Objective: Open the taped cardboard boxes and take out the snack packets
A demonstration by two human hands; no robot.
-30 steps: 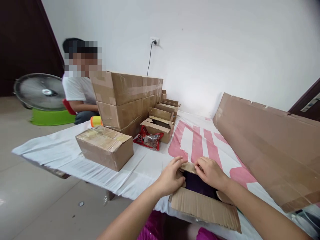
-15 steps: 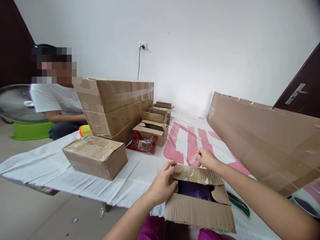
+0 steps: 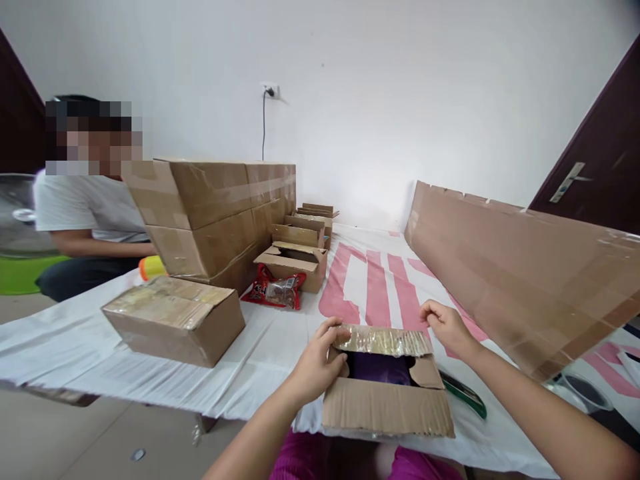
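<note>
A small cardboard box (image 3: 390, 407) lies at the near edge of the covered table with its flaps partly open, and something purple (image 3: 377, 369) shows inside. My left hand (image 3: 320, 360) grips the box's left end, fingers over the far flap and thumb at the opening. Beyond the far right corner, my right hand (image 3: 447, 327) is raised in a closed pinch; whatever it holds, if anything, is too small to make out. A green-handled cutter (image 3: 465, 393) rests just right of the box, below my right forearm.
Stacked taped cartons (image 3: 210, 193) stand at the left back, with a closed box (image 3: 175, 320) in front. A red snack packet (image 3: 275, 288) lies beside open boxes (image 3: 297, 263). A tall cardboard panel (image 3: 505, 267) borders the right. Another person (image 3: 90, 207) sits at the left.
My right hand has moved right, away from the box's far flap. The clear film seen near its fingers no longer shows. My left hand keeps its hold, and the view has turned slightly right.
</note>
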